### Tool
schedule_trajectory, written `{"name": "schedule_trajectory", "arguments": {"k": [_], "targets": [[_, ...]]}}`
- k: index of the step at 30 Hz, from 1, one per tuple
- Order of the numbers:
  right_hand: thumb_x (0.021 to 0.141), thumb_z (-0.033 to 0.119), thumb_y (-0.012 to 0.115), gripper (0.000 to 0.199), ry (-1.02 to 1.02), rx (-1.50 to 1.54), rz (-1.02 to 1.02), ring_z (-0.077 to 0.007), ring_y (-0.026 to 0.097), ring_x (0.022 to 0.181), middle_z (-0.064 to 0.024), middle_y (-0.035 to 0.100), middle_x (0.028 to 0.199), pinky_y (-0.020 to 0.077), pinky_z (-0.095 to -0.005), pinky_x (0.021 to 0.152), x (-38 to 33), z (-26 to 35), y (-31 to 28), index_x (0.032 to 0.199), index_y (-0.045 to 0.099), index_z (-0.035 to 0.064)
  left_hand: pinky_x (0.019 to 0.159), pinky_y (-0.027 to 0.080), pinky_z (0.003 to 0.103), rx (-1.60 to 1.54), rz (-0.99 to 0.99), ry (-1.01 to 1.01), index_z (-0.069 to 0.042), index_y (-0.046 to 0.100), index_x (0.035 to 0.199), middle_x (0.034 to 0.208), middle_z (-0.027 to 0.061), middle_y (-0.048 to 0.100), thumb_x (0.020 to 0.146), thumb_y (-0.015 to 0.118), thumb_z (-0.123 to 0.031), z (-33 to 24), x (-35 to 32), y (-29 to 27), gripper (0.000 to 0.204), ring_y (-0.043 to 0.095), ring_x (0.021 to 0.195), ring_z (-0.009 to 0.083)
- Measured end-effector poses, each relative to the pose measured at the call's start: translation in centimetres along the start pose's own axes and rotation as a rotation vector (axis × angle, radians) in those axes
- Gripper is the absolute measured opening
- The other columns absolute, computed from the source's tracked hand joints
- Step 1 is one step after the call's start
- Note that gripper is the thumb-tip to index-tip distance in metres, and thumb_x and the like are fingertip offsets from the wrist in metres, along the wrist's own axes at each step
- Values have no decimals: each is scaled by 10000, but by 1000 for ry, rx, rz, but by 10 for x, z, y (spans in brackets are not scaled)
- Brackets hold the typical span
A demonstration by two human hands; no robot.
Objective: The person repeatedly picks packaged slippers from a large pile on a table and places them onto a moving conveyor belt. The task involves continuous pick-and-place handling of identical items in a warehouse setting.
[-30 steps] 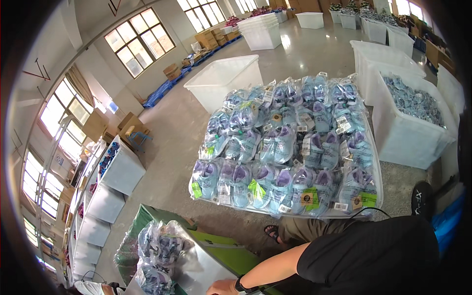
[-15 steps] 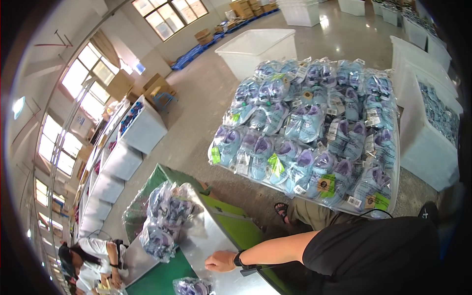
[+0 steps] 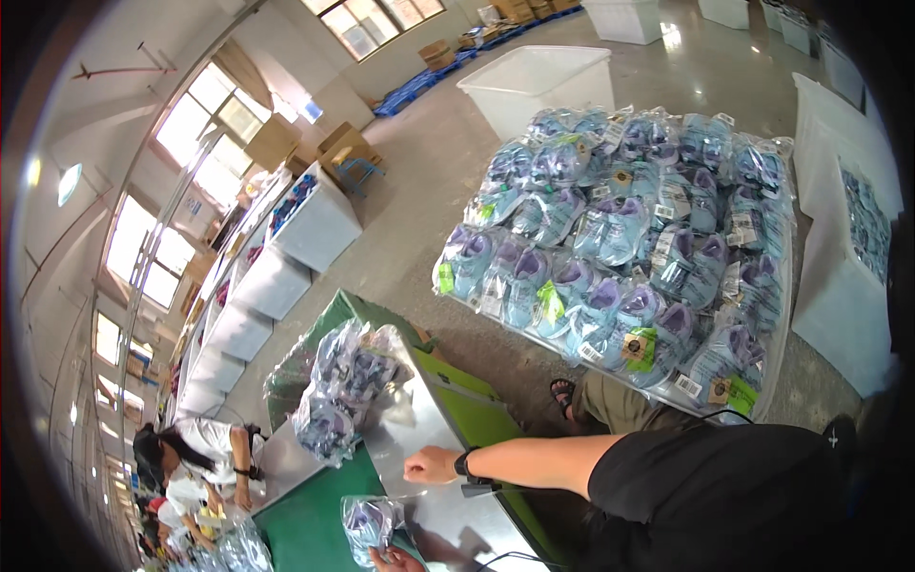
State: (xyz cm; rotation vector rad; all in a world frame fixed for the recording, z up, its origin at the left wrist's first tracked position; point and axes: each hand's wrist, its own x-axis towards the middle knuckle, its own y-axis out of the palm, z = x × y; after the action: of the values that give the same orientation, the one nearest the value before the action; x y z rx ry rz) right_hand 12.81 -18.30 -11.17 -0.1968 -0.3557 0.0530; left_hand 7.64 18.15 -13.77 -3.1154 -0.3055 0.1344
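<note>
bagged pair of shoes [image 3: 368,522]: pale blue, purple inside, wrapped in clear crinkled plastic with glare on it. sitting on the green belt [image 3: 303,529], by its right edge, near the bottom of view. exact lie of each shoe hard to read through the film.

left hand [image 3: 396,561] at the near end of that pair, fingertips touching the bag. partly cut off by the lower edge, so no way to say whether actually gripping, or how tight. right hand [image 3: 431,465] over the metal strip [image 3: 405,439] just right of the belt, fingers curled in toward a fist; can't make out if anything inside. black band [image 3: 463,464] on the right wrist, small dark item near it, kind unclear.

heap of bagged shoes [image 3: 338,400] at the belt's far end, same blue and purple. yellow-green panel [image 3: 467,396] below the strip, right of the belt.

farther right of the belt: wide tray [image 3: 780,343] packed with rows of matching bagged pairs, some with bright green tags or white labels. well right of the belt: deep white bin [image 3: 839,315] with more inside. left of the belt: co-worker [image 3: 202,443] in white top, head down. beyond the belt: row of white bins [image 3: 310,234], smooth gray floor [image 3: 419,200], paned windows [image 3: 195,110].
</note>
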Motion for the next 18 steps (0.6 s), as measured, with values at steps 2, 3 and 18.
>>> {"name": "schedule_trajectory", "arguments": {"k": [2,3,18], "targets": [[935,357,606,304,161,195,58,-255,666,678,-112,701,773,507,-394,632,-1,-7,-6,933,675,61,813,507,289,-410,-200,-110,-12,554,1248,1050,90,649,992,541,-228,-18,-14,17,335,596,998,187],[946,357,604,308,360,377,111,-203,662,657,-89,699,756,510,-369,610,-3,-15,-19,957,674,58,757,488,251,-605,-353,-149,-39,575,1254,1013,71,650,948,622,-329,-47,-31,59,424,591,918,132],[994,555,511,559,807,783,543,-199,702,884,-113,701,1046,591,-338,710,-57,119,-118,1214,614,51,914,544,402,-573,136,-342,-48,653,1162,1120,100,700,894,591,-427,-112,-144,134,468,672,1017,260]]}}
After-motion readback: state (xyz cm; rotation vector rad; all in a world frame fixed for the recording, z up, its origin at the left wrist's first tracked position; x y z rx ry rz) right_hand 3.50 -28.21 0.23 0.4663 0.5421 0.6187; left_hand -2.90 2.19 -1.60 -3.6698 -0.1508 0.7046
